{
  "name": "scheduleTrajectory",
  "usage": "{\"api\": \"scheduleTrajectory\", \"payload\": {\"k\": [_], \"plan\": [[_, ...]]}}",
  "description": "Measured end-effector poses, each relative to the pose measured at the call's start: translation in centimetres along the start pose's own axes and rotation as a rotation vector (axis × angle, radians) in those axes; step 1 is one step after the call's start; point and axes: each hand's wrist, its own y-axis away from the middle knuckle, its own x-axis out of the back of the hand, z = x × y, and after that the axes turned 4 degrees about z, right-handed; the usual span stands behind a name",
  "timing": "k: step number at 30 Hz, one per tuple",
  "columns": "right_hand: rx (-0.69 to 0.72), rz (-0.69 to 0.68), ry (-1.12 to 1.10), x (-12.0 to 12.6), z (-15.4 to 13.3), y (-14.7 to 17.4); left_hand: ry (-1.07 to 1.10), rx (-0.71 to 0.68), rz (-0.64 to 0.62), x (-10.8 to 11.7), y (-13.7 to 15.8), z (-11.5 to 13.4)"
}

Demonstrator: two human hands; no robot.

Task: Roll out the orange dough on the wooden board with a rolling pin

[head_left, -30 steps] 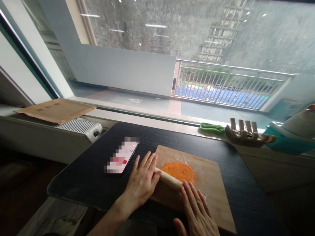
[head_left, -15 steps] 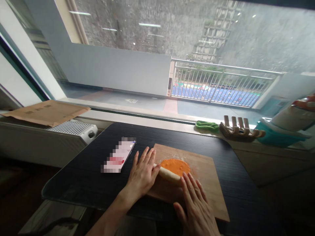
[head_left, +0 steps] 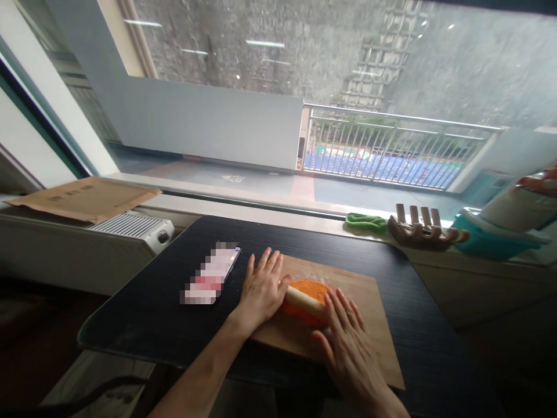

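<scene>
A pale wooden rolling pin [head_left: 304,302] lies across a flat round of orange dough [head_left: 310,288], its long axis running from the near right to the far left, slightly tilted against the edge of the board. The dough sits on the far left part of a wooden cutting board [head_left: 361,325], with a dusting of flour just beyond it.

The left hand [head_left: 261,288] rests flat on the left end of the pin, fingers [head_left: 265,264] stretched out and spread, pointing away toward the window; it presses down on the pin and grips nothing. The right hand [head_left: 348,342] lies palm down on the right end, fingers straight and close together, also open on top of the pin and not curled round it.

The board lies on a dark, wood-grained desk [head_left: 143,313] with a rounded near corner. To the left of the left hand, just beside it, a phone [head_left: 211,274] lies flat on the desk, its screen blurred out.

The desk stands against a wide window [head_left: 261,75] looking onto a grey wall, a metal railing [head_left: 391,148] and blue ground below. On the sill lie a green cloth [head_left: 366,222], a wooden rack with upright prongs [head_left: 424,229] and a teal and white container [head_left: 500,232] at the far right. At left, a sheet of cardboard [head_left: 85,199] lies over a white heater [head_left: 134,227]. Nothing stands between the hands and the dough.
</scene>
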Motion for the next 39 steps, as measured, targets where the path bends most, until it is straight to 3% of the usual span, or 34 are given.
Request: {"api": "scheduleTrajectory", "payload": {"k": [3, 10, 17, 23, 29, 35, 39], "plan": [[-0.076, 0.027, 0.003, -0.7, 1.3, -1.6, -0.006, -0.003, 0.020, -0.3, -1.9, 0.6], [0.069, -0.018, -0.010, 0.1, 0.4, 0.8, -0.014, -0.092, 0.022, 0.2, 1.5, -0.5], [-0.179, -0.183, -0.032, -1.3, 3.2, -4.0, -0.031, -0.050, 0.074, -0.6, -3.3, 0.5], [0.013, -0.134, -0.062, -0.8, 2.3, -1.3, -0.017, -0.080, 0.065, -0.2, -1.0, 0.1], [-0.227, -0.250, -0.046, -1.6, 4.0, -5.0, -0.012, -0.026, 0.064, -1.5, -4.6, 0.6], [-0.009, -0.143, -0.076, -1.3, 3.5, -2.4, -0.004, -0.070, 0.059, -0.7, -2.5, 0.5], [-0.139, -0.198, -0.062, -1.7, 4.2, -4.1, 0.002, -0.051, 0.049, -1.3, -4.1, 0.7]]}}
